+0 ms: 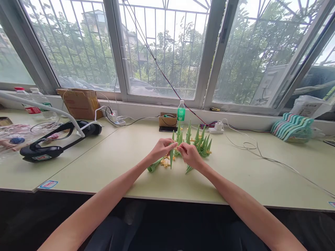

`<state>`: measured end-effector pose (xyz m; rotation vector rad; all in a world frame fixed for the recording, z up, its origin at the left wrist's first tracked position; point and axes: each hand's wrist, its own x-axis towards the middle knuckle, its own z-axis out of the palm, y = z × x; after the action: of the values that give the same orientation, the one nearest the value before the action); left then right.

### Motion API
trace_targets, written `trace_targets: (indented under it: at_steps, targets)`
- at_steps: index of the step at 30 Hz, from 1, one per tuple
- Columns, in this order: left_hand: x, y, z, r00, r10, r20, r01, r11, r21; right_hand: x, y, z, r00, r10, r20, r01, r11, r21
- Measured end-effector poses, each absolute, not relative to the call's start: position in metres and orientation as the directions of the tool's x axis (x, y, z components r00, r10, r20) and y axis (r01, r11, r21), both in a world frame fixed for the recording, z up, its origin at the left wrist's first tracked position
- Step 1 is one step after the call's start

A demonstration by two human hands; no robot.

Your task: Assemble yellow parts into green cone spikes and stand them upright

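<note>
One slender green plastic cone (171,161) hangs tip-down in the pinch of my left hand (162,148), seemingly so that its upper end is free for my right hand (188,153), whose fingers bunch just beside it; from my remote post I cannot tell whether they hold anything. Small yellow plastic fittings (165,163) lie below the grip, probably for easy reach, while upright green plastic spikes (203,134) cluster beyond. Both forearms (117,187) slant inward, low over the pale tabletop (112,157).
</note>
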<state>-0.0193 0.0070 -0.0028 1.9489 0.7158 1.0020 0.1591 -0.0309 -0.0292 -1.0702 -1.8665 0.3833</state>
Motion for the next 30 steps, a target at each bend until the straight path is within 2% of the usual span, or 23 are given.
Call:
trace_targets:
  at_steps: [5,30]
  targets:
    - [-0.0184,0.0062,-0.0022,0.520,0.767,0.374,0.121,-0.501,0.857,0.1591,-0.0285,-0.0311,-0.217,0.772,0.598,0.554,0.602,-0.576]
    - [-0.0150,0.0034,-0.0014,0.429,0.826,0.365,0.121,-0.453,0.883,0.1557,-0.0335,-0.0306,-0.249,0.795,0.554,0.505,0.594,-0.626]
